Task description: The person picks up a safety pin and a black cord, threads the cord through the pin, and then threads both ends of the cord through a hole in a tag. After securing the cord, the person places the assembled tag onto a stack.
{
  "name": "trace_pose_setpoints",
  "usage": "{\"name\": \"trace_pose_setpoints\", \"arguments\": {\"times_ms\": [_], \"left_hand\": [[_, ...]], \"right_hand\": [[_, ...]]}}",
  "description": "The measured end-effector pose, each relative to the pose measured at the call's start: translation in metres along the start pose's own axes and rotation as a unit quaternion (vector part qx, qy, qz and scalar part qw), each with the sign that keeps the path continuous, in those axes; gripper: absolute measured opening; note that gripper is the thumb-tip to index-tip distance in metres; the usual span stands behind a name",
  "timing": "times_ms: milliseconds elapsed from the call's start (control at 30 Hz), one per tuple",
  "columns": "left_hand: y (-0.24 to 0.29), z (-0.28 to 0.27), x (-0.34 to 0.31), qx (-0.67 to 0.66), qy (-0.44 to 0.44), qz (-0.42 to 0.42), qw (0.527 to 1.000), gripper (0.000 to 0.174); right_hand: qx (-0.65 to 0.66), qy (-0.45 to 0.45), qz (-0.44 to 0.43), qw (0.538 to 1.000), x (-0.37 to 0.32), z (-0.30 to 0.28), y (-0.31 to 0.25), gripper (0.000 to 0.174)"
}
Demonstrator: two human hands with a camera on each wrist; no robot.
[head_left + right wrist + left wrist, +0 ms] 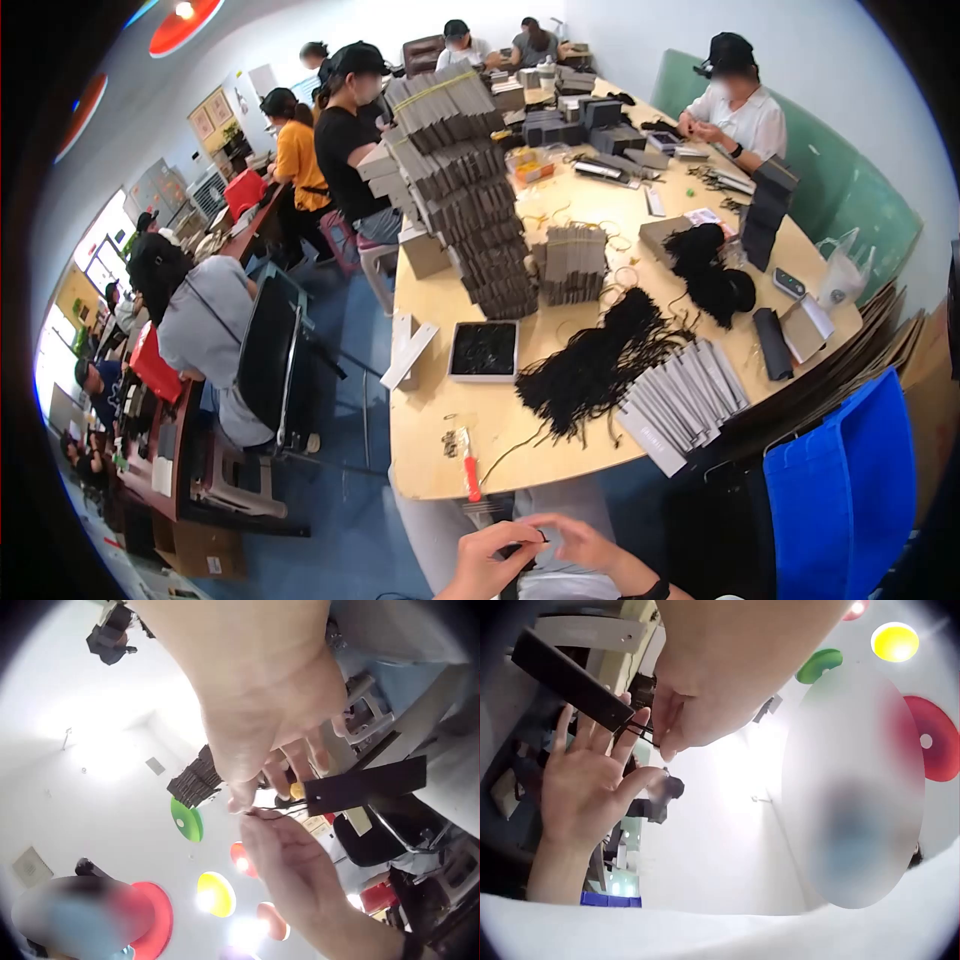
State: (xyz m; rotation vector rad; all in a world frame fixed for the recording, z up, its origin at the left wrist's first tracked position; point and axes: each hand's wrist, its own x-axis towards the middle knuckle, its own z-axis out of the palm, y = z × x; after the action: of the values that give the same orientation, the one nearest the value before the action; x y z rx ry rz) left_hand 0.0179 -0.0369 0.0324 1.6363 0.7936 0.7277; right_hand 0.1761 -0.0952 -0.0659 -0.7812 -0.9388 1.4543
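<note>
Fingers pinched on the left hand (485,560), loosely spread on the right hand (588,550).
Beyond both stands the wooden table (425,455), bearing a heap of black cords (590,370); a black rectangular tag (571,681) sits just beside the right fingertips, its thin cord loop (643,736) held by the left fingers.

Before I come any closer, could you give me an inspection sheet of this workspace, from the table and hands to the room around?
Surface: pale table, crowded, bare at its near left corner.
Job's things: dark strip with a string loop at one end.
Clutter: tall grey stack, heap of black strings, tray of dark bits.
Hands: left hand pinches the string loop; right hand is open close by.
Cables: nothing clearly seen.
Surroundings: other people about the room; dark chair.
</note>
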Motion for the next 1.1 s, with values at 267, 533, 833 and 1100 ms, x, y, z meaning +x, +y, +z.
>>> {"name": "trace_pose_setpoints", "arguments": {"times_ms": [267, 533, 833, 1100], "left_hand": [[0.02, -0.004, 0.042, 0.139, 0.017, 0.171, 0.975, 0.019], [0.01, -0.013, 0.052, 0.105, 0.101, 0.099, 0.984, 0.022], [0.025, -0.004, 0.072, 0.186, 0.221, 0.153, 0.945, 0.019], [0.003, 0.022, 0.092, -0.099, 0.257, 0.075, 0.958, 0.015]], "right_hand": [[-0.112, 0.106, -0.018, 0.988, -0.024, 0.014, -0.017, 0.052], [-0.349, 0.094, -0.104, 0.927, -0.026, 0.014, -0.049, 0.053], [-0.421, 0.053, -0.085, 0.901, -0.032, 0.006, -0.071, 0.057], [-0.314, 0.181, 0.027, 0.932, -0.041, -0.027, -0.091, 0.07]]}}
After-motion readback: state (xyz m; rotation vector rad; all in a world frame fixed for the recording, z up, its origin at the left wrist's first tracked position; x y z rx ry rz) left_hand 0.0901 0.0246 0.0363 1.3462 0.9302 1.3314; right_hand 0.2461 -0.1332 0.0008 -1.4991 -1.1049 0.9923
